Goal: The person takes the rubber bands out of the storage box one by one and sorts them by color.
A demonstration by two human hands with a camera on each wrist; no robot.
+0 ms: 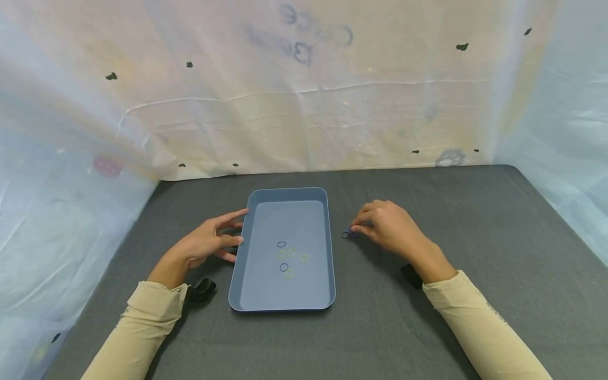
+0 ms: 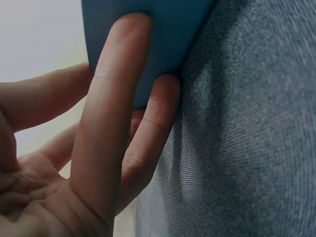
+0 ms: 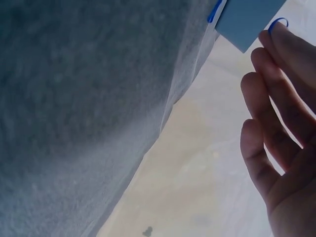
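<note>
- Head view: a grey-blue rectangular tray (image 1: 247,303) with low smooth walls lies on a dark grey cloth surface (image 1: 404,338); inside it are four thin yellow-green rings (image 1: 305,261) and two thin blue rings (image 1: 282,247).
- Left of the tray, the left hand (image 1: 206,243) has its fingers spread and extended, touching the tray's side.
- Right of the tray, the right hand (image 1: 389,224) pinches a thin dark-blue ring (image 1: 351,230) between thumb and forefinger; another thin dark-blue ring (image 1: 345,238) lies just beside the fingertips, between them and the tray.
- Left wrist view: fingertips rest against the tray's outer wall, curled round nothing.
- Right wrist view: the pinched ring shows at the fingertips, near the tray; the remaining fingers are loosely bent.
</note>
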